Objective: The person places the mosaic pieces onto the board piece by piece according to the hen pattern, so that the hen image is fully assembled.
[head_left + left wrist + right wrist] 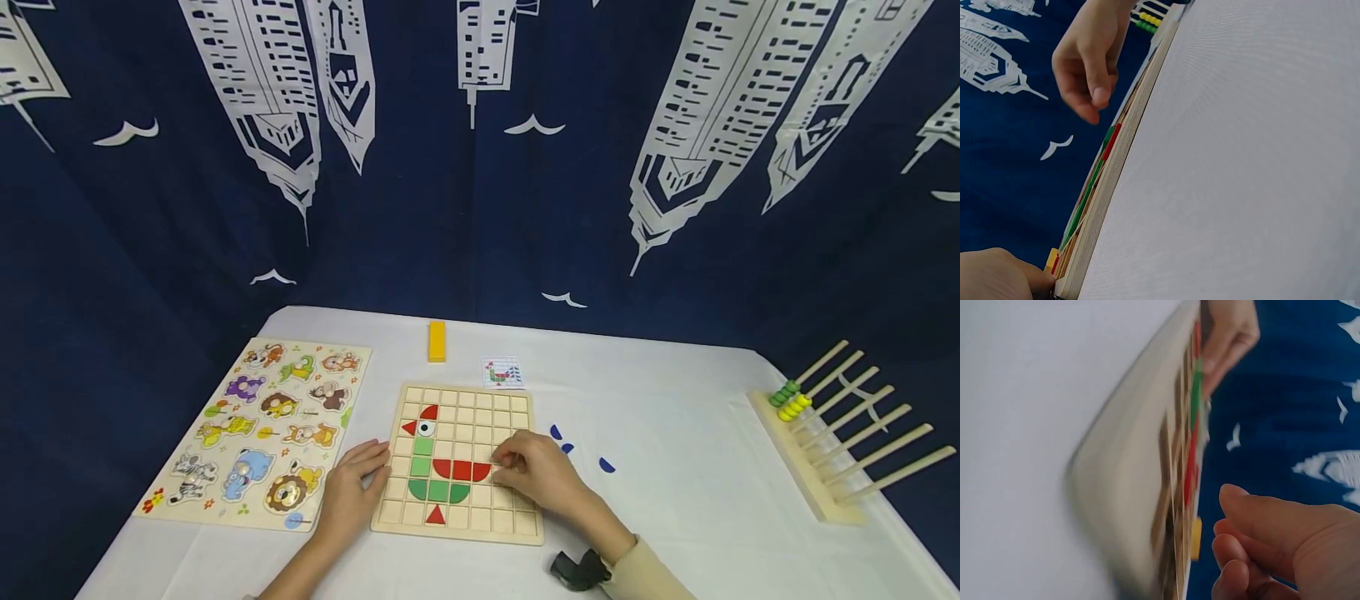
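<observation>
A wooden grid board [480,408] lies in the middle of the white table. On it a bird figure is laid out in red pieces [461,469] and green pieces [438,490]. My left hand [371,467] rests flat against the board's left edge, fingers fairly straight. My right hand [504,465] hovers over the board's right half, fingers curled at the right end of the red row. I see no piece between them. The left wrist view shows my right hand [1094,103] curled above the board's edge [1110,187]. The right wrist view shows the board [1147,487] edge-on.
An animal peg puzzle [262,429] lies to the left. A yellow block [437,341] and a pattern card [502,372] sit behind the board. Loose blue pieces [606,465] lie to its right. A wooden bead rack [840,433] stands at the far right edge.
</observation>
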`<action>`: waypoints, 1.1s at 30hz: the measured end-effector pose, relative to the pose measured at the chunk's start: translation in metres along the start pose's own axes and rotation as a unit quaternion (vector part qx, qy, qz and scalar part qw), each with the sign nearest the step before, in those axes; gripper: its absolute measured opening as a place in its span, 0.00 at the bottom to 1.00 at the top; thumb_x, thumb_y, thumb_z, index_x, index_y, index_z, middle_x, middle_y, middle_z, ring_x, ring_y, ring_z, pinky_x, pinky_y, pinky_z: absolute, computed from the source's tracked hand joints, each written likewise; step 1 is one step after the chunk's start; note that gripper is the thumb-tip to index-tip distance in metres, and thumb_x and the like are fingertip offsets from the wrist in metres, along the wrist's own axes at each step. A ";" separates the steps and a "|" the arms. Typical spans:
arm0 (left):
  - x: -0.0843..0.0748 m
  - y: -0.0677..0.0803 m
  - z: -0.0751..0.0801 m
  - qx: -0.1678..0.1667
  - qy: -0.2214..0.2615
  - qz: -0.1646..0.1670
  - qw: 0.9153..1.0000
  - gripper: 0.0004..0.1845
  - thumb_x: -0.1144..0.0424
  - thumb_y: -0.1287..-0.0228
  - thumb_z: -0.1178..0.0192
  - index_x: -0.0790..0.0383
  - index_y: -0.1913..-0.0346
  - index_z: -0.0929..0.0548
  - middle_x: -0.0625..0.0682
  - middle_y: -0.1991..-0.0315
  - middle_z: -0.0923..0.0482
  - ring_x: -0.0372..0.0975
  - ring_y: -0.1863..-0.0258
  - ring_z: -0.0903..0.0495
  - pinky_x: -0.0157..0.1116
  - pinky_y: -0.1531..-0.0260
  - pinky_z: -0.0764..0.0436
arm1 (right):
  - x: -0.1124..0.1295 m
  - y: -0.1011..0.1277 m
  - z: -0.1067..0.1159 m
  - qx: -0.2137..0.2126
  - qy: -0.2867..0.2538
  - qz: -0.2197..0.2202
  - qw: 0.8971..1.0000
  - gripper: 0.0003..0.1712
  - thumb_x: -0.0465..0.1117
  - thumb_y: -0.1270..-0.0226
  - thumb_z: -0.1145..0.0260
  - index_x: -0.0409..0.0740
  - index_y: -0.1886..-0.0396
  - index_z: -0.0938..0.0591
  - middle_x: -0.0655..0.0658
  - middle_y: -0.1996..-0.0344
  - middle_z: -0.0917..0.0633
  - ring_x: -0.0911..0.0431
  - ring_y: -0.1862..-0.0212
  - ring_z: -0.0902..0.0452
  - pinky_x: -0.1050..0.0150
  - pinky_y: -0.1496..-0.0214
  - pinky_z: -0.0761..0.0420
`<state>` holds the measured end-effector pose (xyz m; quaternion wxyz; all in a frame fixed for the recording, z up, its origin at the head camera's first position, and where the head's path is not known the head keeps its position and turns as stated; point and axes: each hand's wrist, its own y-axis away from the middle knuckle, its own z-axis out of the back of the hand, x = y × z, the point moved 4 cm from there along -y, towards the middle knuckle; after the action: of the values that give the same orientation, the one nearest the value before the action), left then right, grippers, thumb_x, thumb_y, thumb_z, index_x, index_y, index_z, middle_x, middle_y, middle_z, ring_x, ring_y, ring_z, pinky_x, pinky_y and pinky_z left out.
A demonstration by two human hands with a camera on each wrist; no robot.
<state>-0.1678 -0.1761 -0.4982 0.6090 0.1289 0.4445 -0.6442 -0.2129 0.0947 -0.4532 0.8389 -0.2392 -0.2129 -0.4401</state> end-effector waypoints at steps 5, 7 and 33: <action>0.000 0.000 0.001 -0.001 -0.003 0.004 1.000 0.14 0.75 0.49 0.30 0.73 0.57 0.14 0.58 0.51 0.14 0.53 0.45 0.19 0.52 0.41 0.25 | -0.023 0.029 0.028 -0.055 -0.028 -0.035 0.997 0.08 0.34 0.47 0.24 0.42 0.66 0.14 0.57 0.75 0.21 0.69 0.76 0.33 0.74 0.78 0.29; 0.000 0.000 0.002 -0.003 -0.006 0.002 1.000 0.14 0.75 0.49 0.30 0.73 0.57 0.14 0.58 0.51 0.14 0.52 0.45 0.19 0.50 0.41 0.25 | -0.033 0.041 0.038 -0.083 -0.027 -0.053 0.995 0.09 0.32 0.48 0.24 0.40 0.66 0.14 0.58 0.76 0.22 0.69 0.77 0.33 0.74 0.79 0.29; -0.002 0.001 0.001 0.003 -0.010 0.003 1.000 0.14 0.75 0.48 0.31 0.73 0.56 0.14 0.58 0.51 0.14 0.52 0.44 0.19 0.49 0.41 0.26 | -0.059 0.082 0.034 -0.083 0.016 -0.200 0.976 0.16 0.34 0.57 0.20 0.49 0.77 0.21 0.58 0.83 0.25 0.67 0.81 0.36 0.74 0.79 0.35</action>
<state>-0.1659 -0.1757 -0.4969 0.6146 0.1255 0.4366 -0.6449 -0.1799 0.1937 -0.4774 0.7143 -0.2536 -0.2051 -0.6192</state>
